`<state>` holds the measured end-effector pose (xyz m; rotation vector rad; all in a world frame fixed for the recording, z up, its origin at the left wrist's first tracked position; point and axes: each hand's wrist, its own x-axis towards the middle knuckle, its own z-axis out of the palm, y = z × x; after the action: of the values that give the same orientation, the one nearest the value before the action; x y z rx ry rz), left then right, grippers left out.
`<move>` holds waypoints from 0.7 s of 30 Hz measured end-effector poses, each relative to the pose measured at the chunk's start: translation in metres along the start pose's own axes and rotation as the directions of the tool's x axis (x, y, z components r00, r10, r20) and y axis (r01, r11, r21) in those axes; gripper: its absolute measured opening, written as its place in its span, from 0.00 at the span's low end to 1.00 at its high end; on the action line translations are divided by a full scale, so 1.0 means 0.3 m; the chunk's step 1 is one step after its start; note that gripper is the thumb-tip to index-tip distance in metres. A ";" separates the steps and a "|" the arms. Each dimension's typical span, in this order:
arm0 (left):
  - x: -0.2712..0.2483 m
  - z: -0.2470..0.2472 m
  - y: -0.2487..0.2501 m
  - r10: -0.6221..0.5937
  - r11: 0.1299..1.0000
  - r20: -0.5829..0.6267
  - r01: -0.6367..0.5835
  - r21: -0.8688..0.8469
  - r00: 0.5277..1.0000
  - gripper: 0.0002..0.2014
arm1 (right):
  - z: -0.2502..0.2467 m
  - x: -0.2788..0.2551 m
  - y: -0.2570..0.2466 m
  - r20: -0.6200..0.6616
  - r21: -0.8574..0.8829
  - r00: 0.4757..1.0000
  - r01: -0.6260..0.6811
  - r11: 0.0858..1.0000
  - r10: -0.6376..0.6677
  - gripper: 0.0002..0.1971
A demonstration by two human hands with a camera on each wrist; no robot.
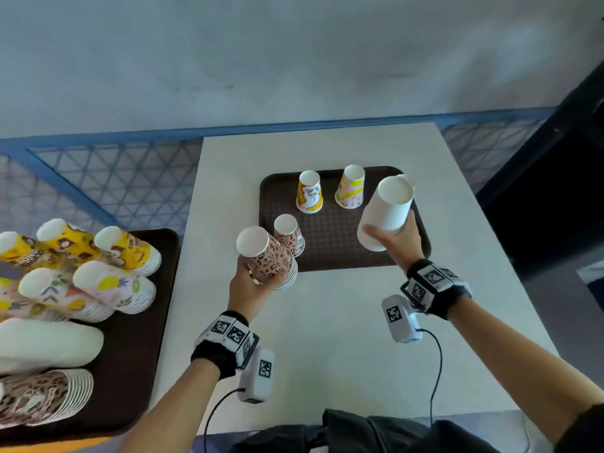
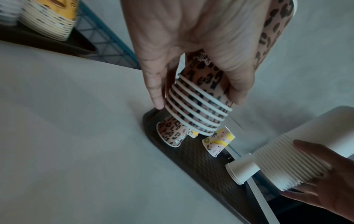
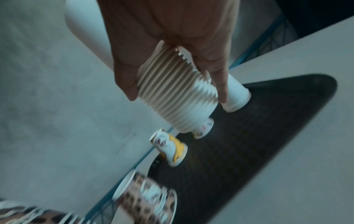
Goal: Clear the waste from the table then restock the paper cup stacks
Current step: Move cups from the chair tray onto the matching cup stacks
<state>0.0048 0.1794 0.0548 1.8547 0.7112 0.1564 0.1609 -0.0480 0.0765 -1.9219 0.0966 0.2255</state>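
Observation:
My left hand (image 1: 261,274) grips a short nested stack of leopard-print paper cups (image 1: 266,253), mouths down, just above the near left corner of the brown tray (image 1: 330,259). The left wrist view has the left hand's (image 2: 197,97) thumb and fingers curled round the leopard stack (image 2: 201,109). My right hand (image 1: 389,232) holds a tall stack of plain white cups (image 1: 385,214), tilted over the tray's right side. Seen from the right wrist, my right hand (image 3: 178,98) wraps the white stack's (image 3: 172,91) rims. A small white stack (image 2: 241,171) stands on the tray beyond it.
Three upturned cups stand on the tray: a leopard one (image 1: 289,233), a yellow one (image 1: 309,191) and a pink-yellow one (image 1: 350,186). A second tray (image 1: 130,354) at the left carries several long cup stacks lying on their sides. A blue mesh fence runs behind the white table (image 1: 327,354).

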 end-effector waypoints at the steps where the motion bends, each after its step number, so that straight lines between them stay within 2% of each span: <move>1: 0.018 0.030 0.024 0.001 1.000 -0.019 -0.001 0.006 1.000 0.44 | -0.041 0.046 -0.011 -0.019 0.011 1.000 0.009 1.000 -0.009 0.41; 6: 0.116 0.130 0.119 0.004 1.000 -0.148 -0.006 -0.016 0.989 0.41 | -0.190 0.266 -0.062 -0.093 0.044 0.994 0.066 0.997 -0.061 0.42; 11: 0.202 0.178 0.180 -0.016 1.000 -0.278 0.022 0.019 0.960 0.37 | -0.241 0.404 -0.089 -0.093 0.086 0.993 0.082 0.993 -0.074 0.39; 21: 0.292 0.237 0.158 -0.112 0.986 -0.292 0.142 0.083 0.950 0.37 | -0.173 0.540 -0.013 -0.082 0.034 0.997 -0.014 0.999 0.017 0.40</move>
<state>0.1253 0.1582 0.0489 1.8975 1.0546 0.3151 0.3259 -0.0885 0.0648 -1.8979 0.1688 0.1544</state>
